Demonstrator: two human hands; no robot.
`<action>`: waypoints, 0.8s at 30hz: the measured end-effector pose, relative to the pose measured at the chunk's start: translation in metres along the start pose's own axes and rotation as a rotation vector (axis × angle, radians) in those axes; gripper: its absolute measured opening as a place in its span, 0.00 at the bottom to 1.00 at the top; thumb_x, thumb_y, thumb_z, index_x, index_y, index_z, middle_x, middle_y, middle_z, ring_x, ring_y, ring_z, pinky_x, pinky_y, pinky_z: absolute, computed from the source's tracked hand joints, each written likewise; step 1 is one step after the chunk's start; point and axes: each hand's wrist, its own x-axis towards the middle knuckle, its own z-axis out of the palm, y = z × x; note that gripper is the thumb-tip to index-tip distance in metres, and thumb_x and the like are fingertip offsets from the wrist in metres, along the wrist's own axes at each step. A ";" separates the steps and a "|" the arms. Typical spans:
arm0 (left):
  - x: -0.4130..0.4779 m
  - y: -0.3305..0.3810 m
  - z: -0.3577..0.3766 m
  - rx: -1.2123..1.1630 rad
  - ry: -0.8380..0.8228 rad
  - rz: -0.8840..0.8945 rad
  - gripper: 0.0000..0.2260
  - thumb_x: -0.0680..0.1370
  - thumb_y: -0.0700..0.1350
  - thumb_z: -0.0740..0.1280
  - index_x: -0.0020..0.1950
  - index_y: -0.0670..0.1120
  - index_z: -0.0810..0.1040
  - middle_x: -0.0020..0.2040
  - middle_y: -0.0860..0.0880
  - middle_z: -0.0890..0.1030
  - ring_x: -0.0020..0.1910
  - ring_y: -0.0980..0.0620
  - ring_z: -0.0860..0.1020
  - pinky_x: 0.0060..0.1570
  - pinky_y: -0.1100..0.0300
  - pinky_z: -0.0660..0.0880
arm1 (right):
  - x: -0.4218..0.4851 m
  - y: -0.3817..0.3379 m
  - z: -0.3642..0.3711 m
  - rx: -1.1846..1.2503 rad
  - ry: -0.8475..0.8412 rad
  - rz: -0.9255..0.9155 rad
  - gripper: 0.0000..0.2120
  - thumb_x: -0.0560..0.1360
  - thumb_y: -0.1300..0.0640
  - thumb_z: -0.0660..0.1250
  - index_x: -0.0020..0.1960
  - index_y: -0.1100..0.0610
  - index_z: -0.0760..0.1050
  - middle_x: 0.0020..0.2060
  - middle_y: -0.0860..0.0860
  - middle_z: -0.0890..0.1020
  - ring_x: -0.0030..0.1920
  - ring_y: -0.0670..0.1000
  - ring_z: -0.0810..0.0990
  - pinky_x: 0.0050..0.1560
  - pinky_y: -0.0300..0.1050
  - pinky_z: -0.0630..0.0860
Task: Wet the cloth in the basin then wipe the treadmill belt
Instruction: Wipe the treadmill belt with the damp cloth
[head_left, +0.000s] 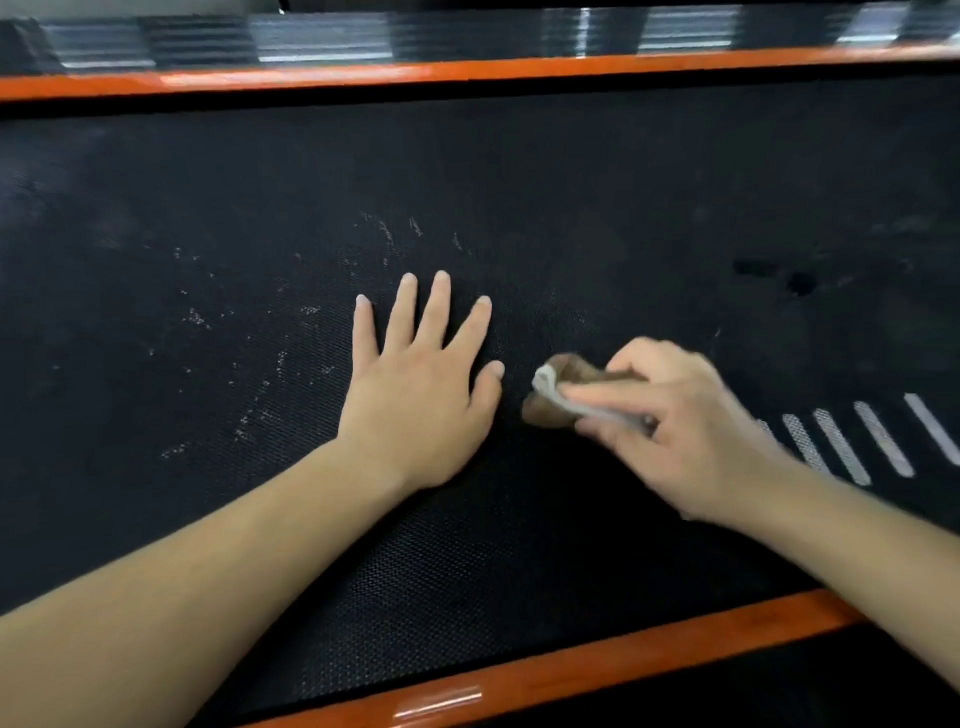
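While the left hand (415, 395) lies flat with fingers (435, 306) splayed and released on the belt (519, 171), the right hand (680, 431) pinches a bunched cloth (558, 389), brown with a pale edge, pressed to the belt just right of the left thumb. The belt is black, finely woven, flecked with whitish specks left of the fingers. White stripes (841, 441) lie right of the right hand; glossy orange rails (545, 670) border the belt.
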 end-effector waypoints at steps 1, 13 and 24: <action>0.000 0.000 0.001 0.003 0.001 0.002 0.30 0.80 0.62 0.42 0.82 0.55 0.51 0.84 0.45 0.49 0.82 0.42 0.43 0.77 0.36 0.40 | 0.005 0.015 -0.005 -0.032 0.059 0.046 0.15 0.76 0.45 0.66 0.62 0.38 0.78 0.44 0.48 0.75 0.44 0.52 0.75 0.46 0.49 0.70; -0.002 0.000 0.005 0.026 0.046 0.003 0.30 0.80 0.61 0.43 0.82 0.52 0.56 0.83 0.43 0.53 0.81 0.39 0.48 0.77 0.35 0.44 | -0.035 -0.009 -0.018 0.047 -0.215 -0.002 0.13 0.75 0.42 0.67 0.58 0.35 0.81 0.47 0.41 0.74 0.47 0.44 0.69 0.51 0.52 0.68; -0.001 -0.002 0.005 0.023 0.034 0.024 0.31 0.80 0.61 0.44 0.82 0.52 0.56 0.83 0.42 0.53 0.81 0.39 0.48 0.76 0.33 0.44 | -0.027 -0.051 0.009 0.093 -0.320 -0.135 0.14 0.76 0.41 0.65 0.59 0.39 0.82 0.50 0.44 0.75 0.51 0.46 0.69 0.52 0.48 0.64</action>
